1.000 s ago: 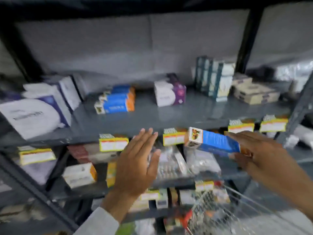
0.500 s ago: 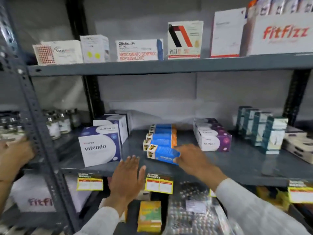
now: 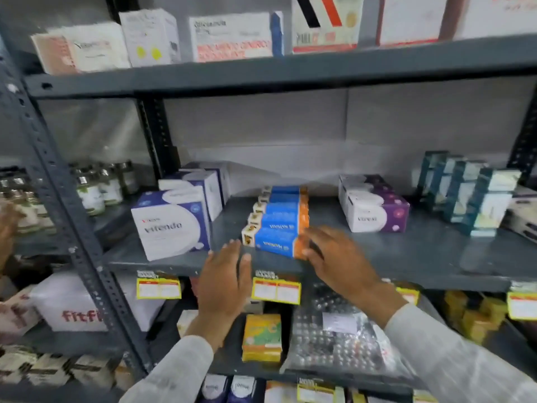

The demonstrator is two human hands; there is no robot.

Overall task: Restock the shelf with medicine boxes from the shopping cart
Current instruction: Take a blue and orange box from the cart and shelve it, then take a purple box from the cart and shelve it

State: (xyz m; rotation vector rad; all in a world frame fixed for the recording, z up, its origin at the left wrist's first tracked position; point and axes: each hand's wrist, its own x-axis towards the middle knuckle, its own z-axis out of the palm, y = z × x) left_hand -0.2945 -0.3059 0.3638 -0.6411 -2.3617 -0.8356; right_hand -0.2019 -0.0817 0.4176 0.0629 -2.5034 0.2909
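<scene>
A row of blue medicine boxes with orange ends lies on the grey middle shelf (image 3: 406, 257). The front blue box (image 3: 274, 242) rests flat at the shelf's front, in line with the row behind it. My right hand (image 3: 337, 257) reaches in from the right, thumb and fingers pinching that box's orange end. My left hand (image 3: 226, 277) is held flat with fingers apart at the shelf's front edge, just left of the box and holding nothing. The shopping cart is out of view.
A white-and-blue Vfend box (image 3: 171, 225) stands left of the row and purple-white boxes (image 3: 374, 207) right of it. Teal boxes (image 3: 470, 193) stand further right. Price tags (image 3: 276, 290) hang below the shelf edge. Another person's hand (image 3: 7, 225) shows at far left.
The view has risen from the lower shelves and cart to the middle shelf. My right hand carried the blue box up and set it down at the front of the row. My left hand moved to the shelf edge.
</scene>
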